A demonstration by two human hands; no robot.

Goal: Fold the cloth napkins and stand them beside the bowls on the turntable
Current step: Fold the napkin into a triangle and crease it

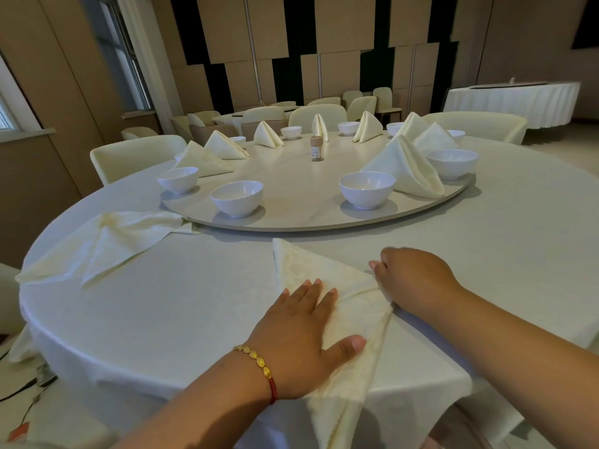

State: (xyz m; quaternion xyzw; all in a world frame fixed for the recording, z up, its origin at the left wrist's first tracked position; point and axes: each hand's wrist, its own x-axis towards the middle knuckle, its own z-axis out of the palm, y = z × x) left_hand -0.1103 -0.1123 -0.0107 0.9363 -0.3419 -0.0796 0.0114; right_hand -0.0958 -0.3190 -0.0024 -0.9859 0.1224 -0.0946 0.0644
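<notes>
The left hand (pixel 304 332) presses flat, fingers spread, on the half-folded napkin (pixel 327 286) lying on the surface — the right hand (pixel 411 277) pinches its corner. Soft, limp cloth; best held at corners and creases.

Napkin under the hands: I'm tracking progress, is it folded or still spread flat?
Partly folded: the napkin lies flat in a triangle, left hand pressing it, right hand pinching its edge.

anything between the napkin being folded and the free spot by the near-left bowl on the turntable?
Nothing visible. Bare tablecloth lies between the napkin and the turntable rim; the spot beside the near-left bowl is bare.
</notes>
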